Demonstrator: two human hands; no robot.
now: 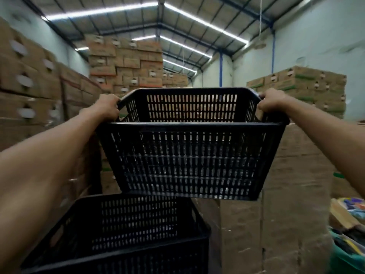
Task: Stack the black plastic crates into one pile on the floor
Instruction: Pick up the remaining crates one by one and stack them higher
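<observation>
While both arms reached forward at about chest height, the left hand gripped the rim at the far left corner of a black slotted crate, fingers curled over the edge, and the right hand clamped the rim at the far right corner in the same way — the two hands well apart, one on each end. That crate hung in the air between them, its open top tipped a little toward the person so the inside of its far wall showed. Below the hands and nearer the body stood a second black crate, open side up; the held one hovered above its far right part, and whether the two touched could not be told. To the right of the right arm, close behind the held crate, rose a block of brown cardboard boxes. Beyond the left hand more cardboard boxes were stacked high — blurred by motion — under a pitched roof with strip lights.
</observation>
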